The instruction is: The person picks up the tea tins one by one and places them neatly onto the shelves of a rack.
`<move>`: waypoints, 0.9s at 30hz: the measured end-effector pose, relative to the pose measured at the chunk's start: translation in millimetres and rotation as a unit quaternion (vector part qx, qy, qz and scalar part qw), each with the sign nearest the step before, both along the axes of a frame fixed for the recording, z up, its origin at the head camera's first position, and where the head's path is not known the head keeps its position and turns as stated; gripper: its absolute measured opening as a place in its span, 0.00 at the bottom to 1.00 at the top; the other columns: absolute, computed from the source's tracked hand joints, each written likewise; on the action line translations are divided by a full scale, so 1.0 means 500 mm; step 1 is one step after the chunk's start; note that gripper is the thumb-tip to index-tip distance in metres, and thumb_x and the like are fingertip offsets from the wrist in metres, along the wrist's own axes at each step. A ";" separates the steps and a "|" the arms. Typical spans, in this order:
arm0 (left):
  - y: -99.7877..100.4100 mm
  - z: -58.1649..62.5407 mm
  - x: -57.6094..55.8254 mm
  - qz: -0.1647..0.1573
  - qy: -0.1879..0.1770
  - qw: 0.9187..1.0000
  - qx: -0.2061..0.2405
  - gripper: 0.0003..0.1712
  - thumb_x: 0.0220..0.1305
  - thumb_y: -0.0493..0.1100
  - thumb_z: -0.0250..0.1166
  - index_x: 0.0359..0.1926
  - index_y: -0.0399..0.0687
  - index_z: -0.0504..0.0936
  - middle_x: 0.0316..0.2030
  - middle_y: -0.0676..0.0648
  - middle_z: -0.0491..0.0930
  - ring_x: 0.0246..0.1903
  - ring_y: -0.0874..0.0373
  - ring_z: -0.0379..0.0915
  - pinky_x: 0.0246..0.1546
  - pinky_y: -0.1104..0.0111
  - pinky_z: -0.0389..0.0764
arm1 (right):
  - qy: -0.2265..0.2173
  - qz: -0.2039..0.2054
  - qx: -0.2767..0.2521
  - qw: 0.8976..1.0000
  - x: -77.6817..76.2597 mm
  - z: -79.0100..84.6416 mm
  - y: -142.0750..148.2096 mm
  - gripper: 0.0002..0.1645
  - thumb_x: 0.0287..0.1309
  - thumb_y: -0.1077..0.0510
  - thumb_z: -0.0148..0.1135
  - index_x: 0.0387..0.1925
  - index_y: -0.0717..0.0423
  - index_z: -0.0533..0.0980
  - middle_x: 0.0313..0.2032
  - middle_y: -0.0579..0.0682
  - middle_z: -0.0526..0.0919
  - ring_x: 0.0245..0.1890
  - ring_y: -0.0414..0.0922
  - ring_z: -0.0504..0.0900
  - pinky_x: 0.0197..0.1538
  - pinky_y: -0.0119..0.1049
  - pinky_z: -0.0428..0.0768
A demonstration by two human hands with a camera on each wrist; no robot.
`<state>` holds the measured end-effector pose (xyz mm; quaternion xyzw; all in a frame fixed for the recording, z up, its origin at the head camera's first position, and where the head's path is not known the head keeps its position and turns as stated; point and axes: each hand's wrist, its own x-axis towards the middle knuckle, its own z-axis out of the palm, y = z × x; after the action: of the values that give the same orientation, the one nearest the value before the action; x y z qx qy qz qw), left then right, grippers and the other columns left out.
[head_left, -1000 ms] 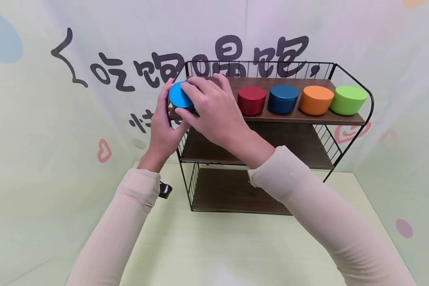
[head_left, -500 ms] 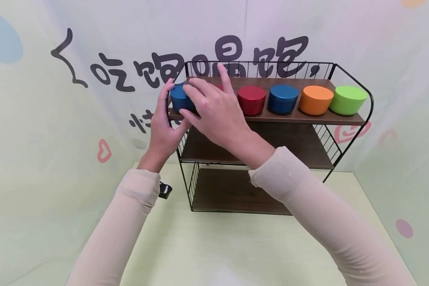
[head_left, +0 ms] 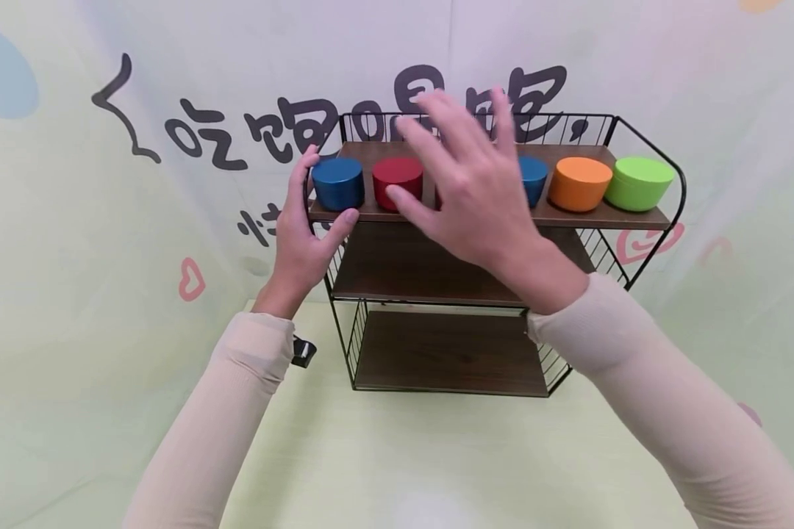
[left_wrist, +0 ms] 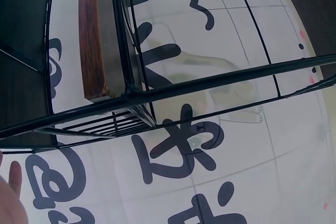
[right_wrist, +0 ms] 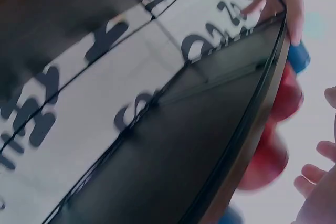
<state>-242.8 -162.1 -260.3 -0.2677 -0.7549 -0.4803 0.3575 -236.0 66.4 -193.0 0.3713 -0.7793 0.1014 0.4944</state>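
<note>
A round blue tin [head_left: 339,192] stands upright at the left end of the rack's top board. My left hand [head_left: 302,246] is beside it, fingers extended along the rack's left end and thumb near the board's front edge. To the tin's right stands a red tin [head_left: 397,170]. My right hand [head_left: 479,198] is raised with spread fingers, holding nothing; it overlaps the red tin's edge and mostly hides a second red one. In the right wrist view, the two red tins [right_wrist: 265,161] show along the board, and the right hand's fingers [right_wrist: 313,174] are apart from them.
Another blue tin [head_left: 534,178], an orange tin [head_left: 578,184] and a green tin [head_left: 638,184] continue the row rightward. The black wire rack [head_left: 456,353] has three brown boards and stands on a pale table [head_left: 397,455]. Behind it hangs a printed backdrop [head_left: 192,132].
The leftmost blue tin tilted back from leaning toward me to upright. My right hand then let go of it and moved right, spreading its fingers. My left hand has stayed in place.
</note>
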 end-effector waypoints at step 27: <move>-0.065 -0.031 -0.065 0.038 0.028 0.996 -0.074 0.47 0.66 0.60 0.61 0.78 0.50 0.53 0.75 0.53 0.58 0.73 0.62 0.54 0.70 0.63 0.57 | -0.089 -0.115 -0.243 0.959 0.029 -0.037 0.293 0.40 0.62 0.41 0.42 0.68 0.63 0.68 0.69 0.63 0.67 0.75 0.53 0.53 0.73 0.51 0.33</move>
<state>-275.1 -194.6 -275.7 -0.2780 -0.7877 -0.4016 0.3755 -221.4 212.8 -211.5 0.1372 -0.8098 0.2623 0.5066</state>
